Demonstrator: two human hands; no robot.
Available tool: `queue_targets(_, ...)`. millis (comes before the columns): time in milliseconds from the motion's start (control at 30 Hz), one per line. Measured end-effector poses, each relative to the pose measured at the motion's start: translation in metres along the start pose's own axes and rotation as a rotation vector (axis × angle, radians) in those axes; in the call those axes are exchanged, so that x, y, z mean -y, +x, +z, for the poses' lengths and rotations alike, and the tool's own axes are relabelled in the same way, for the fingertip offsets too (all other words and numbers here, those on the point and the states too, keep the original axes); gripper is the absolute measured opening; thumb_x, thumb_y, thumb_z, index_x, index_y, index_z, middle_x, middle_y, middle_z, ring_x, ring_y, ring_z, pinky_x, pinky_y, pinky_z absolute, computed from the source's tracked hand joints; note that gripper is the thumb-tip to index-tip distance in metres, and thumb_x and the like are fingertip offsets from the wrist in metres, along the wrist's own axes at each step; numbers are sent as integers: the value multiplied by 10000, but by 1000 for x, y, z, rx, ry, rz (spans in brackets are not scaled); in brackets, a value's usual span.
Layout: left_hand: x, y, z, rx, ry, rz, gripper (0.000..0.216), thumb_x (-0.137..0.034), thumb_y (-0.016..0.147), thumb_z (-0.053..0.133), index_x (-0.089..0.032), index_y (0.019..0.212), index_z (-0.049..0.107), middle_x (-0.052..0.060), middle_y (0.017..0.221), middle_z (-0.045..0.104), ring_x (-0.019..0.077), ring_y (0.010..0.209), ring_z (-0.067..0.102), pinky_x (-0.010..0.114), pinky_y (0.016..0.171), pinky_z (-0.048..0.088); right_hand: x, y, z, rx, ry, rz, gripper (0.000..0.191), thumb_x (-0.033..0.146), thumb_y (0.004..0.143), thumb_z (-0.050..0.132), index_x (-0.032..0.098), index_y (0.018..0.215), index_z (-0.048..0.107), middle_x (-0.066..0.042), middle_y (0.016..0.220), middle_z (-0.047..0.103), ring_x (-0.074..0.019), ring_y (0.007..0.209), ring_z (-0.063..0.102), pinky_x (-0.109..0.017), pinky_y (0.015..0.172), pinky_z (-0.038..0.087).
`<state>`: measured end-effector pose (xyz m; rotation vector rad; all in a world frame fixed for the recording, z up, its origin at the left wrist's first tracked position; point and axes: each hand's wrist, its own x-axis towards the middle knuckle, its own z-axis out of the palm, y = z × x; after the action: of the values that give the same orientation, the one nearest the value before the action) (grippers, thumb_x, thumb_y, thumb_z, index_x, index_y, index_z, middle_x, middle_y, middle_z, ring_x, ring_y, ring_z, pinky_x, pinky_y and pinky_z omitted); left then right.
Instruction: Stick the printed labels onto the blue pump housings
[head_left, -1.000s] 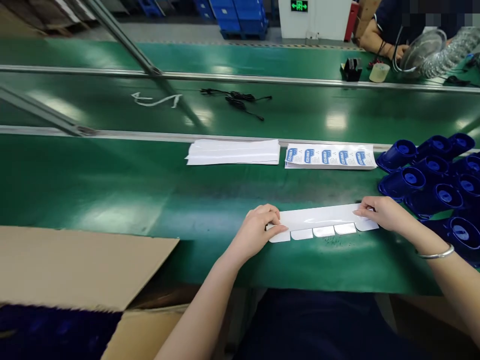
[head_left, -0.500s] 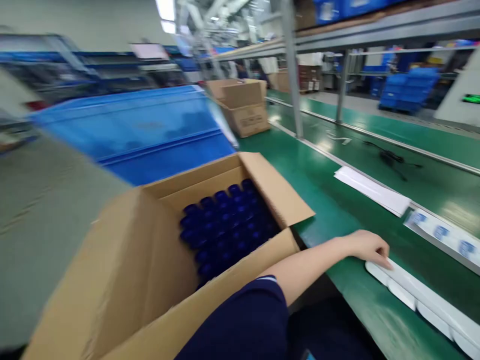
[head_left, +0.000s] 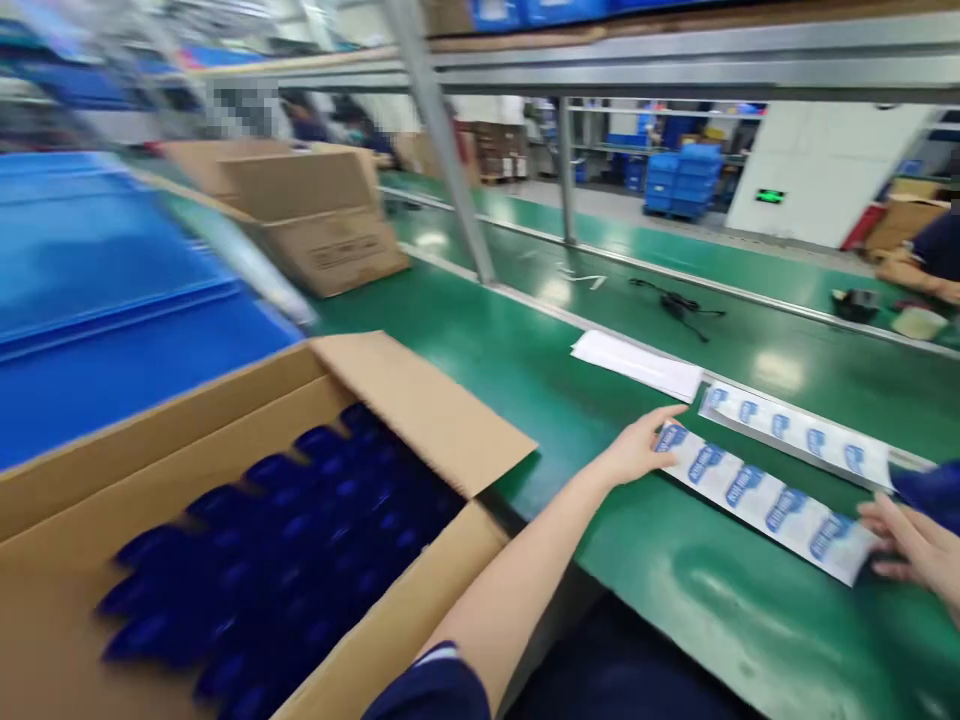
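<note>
A white strip of labels with blue print [head_left: 757, 490] is stretched just over the green bench, printed side up. My left hand [head_left: 637, 447] pinches its left end between thumb and fingers. At the opposite end my right hand [head_left: 916, 545] has its fingers closed on the strip's edge, partly cut off by the frame. Just behind them lies another label strip [head_left: 799, 432] with similar blue print. A dark blue object [head_left: 930, 490] shows beside my right hand; its kind is unclear.
To the left stands an open cardboard box [head_left: 442, 420] filled with dark blue rounded items [head_left: 300, 540]. Beyond it are a blue crate [head_left: 135, 350] and another carton [head_left: 330, 230]. White sheets [head_left: 637, 365] and a black cable [head_left: 675, 300] lie on the bench [head_left: 480, 340]. A metal post [head_left: 442, 150] supports an overhead shelf.
The view has swung to the right. Earlier my left hand held a plain white strip; now the printed side shows, and my right hand has come into view at the far end.
</note>
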<state>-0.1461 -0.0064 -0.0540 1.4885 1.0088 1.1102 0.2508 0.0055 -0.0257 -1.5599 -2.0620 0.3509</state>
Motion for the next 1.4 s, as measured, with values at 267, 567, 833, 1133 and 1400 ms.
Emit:
queue_targets(267,-6,21,17,63,-130,-16,797,-302,798,779,-319,1497,397,142,1623,309,185,941,686,352,860,568,104,18,12,-92,-44,-261,367,463,1006,502,200,1214,651,-147,1275,644,-295,1205,617,-455,1050,507)
queue_targets(567,17,16,29,28,-160,-39,854,-336,829,759,-301,1528,271,103,1309,544,161,886,679,334,828,557,149,54,99,-8,-7,-301,42,184,915,682,162,885,701,-159,1275,645,-341,1200,604,-565,975,516)
queue_targets(833,10,16,20,93,-55,-18,743,-455,878,692,-203,1470,320,122,1234,595,240,1107,649,379,985,504,160,22,72,-196,177,-595,103,204,990,583,195,892,615,-107,1150,684,-232,1125,614,-436,959,525)
queue_targets(1133,3,19,2,-120,204,-68,711,-633,937,457,-182,1483,384,152,1298,633,319,1192,611,472,1011,488,77,-17,-22,-622,38,23,533,372,964,609,267,1451,419,-131,1327,582,-288,1255,547,-511,1103,434)
queue_targets(1400,11,36,11,-40,308,-51,683,-560,925,509,-164,1464,374,162,1377,592,270,1268,591,438,1080,465,-9,-38,-24,-403,-309,209,820,407,959,560,113,1596,136,-236,1235,576,-384,1156,585,-552,951,515)
